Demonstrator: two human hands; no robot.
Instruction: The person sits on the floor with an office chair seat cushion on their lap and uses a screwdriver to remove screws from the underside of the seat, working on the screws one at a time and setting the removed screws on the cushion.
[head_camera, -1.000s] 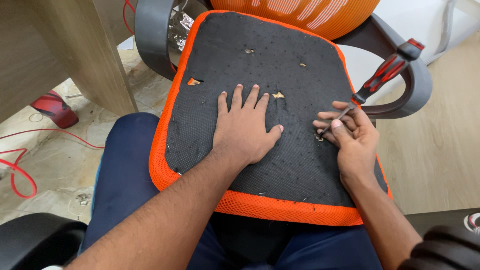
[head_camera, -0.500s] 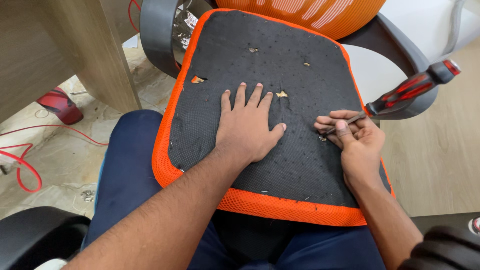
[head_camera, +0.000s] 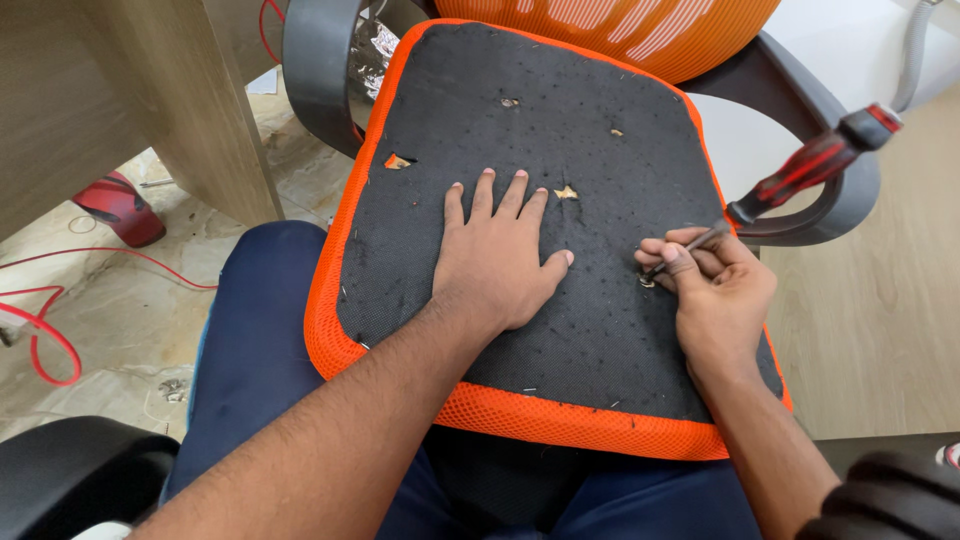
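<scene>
In the head view, the left hand (head_camera: 500, 262) is lying flat and open on the black underside of the seat (head_camera: 520, 210), gripping nothing, while the seat is resting across the person's lap. The right hand (head_camera: 715, 290) is pinching the screwdriver (head_camera: 790, 180) shaft, its tip sitting on a small fastener (head_camera: 647, 282) near the seat's right edge. If the tip is slipping off under pressure, it could be skidding toward the nearby left thumb or tearing the fabric.

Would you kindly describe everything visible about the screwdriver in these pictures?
The screwdriver has a red and black handle that looks like moulded plastic, and a thin metal shaft. It slants from upper right down to lower left. The right hand pinches the shaft near its tip, which meets a small metal fitting on the black underside of the chair seat. The handle sticks out free above the armrest.
</scene>
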